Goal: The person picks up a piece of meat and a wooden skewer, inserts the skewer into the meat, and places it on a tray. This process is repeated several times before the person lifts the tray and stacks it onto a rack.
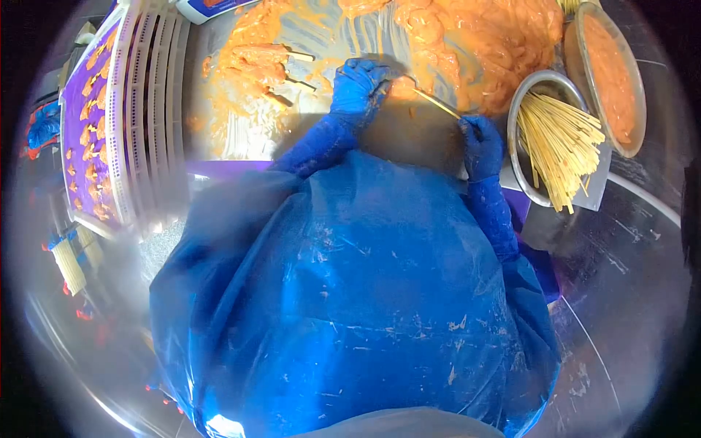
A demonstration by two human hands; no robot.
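Note:
My right hand [483,148], in a blue glove, grips the lower end of a thin wooden skewer [438,101]. The skewer slants up and left, its far end at a small piece of orange marinated meat [399,88]. Closed around the left side of that piece is my left hand [361,89], gloved in blue too; its fingers partly hide the meat. To the left, several loaded meat skewers [255,66] lie on the metal tabletop [321,44] with their bare stick ends pointing right.
A large heap of marinated meat [482,36] covers the back right. At right stand a metal container [520,157] of wooden skewers [558,146] and a metal bowl [641,109] of orange meat. Stacked white trays [146,109], the outermost holding meat skewers on purple, rise at left.

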